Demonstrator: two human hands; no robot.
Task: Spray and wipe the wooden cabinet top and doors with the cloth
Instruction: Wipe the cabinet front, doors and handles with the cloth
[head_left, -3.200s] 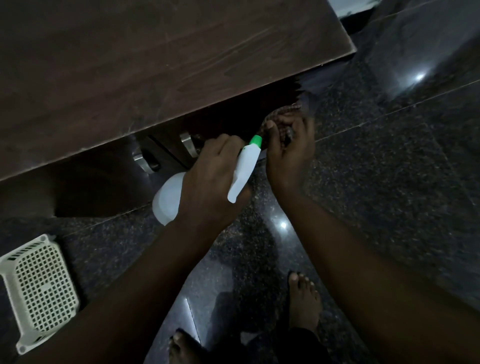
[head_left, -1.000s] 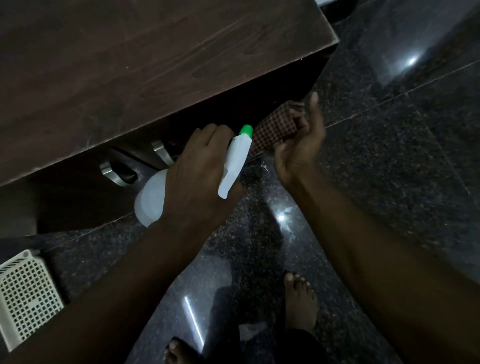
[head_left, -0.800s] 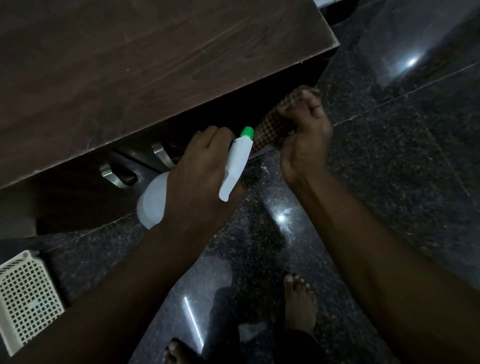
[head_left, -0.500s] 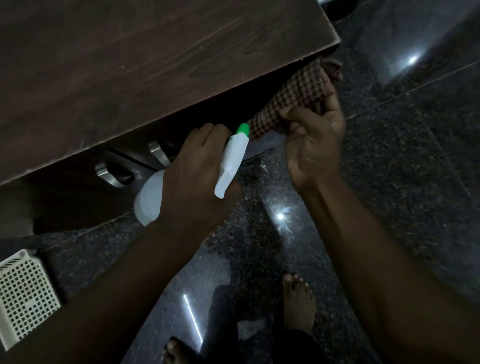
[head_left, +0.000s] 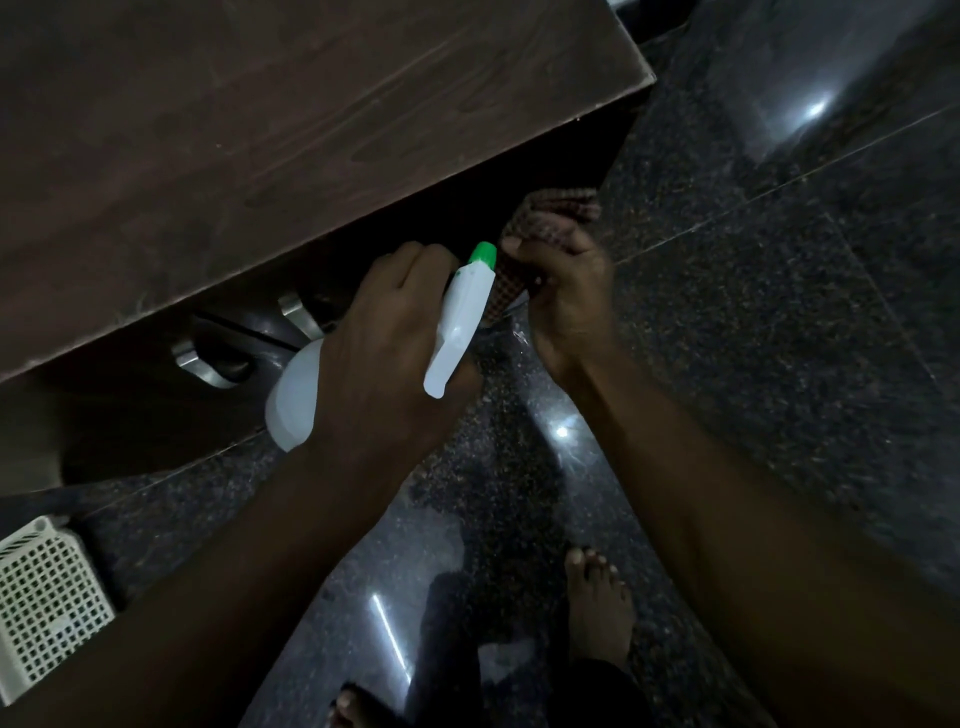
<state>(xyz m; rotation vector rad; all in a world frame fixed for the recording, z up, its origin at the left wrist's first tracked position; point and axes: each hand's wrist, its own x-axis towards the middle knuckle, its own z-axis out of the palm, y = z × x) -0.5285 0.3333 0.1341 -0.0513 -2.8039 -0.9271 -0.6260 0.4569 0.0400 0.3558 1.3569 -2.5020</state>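
Evidently, the left hand (head_left: 384, 358) gripped the spray bottle (head_left: 460, 322), nozzle toward the cabinet door (head_left: 447, 218), while the right hand (head_left: 566, 296) clenched the cloth (head_left: 553, 210) at its edge, ready to wipe.

The cabinet top (head_left: 260, 156) is dark brown with streaky wood grain. The spray bottle (head_left: 462, 312) is white, its nozzle (head_left: 483, 253) bright green. The cloth (head_left: 550, 213) has a small check of reddish brown and pale tan. The floor (head_left: 779, 338) is glossy black stone with pale flecks. The basket (head_left: 47, 603) is cream, gridded with square holes. The door handles (head_left: 298, 314) are silver-grey.
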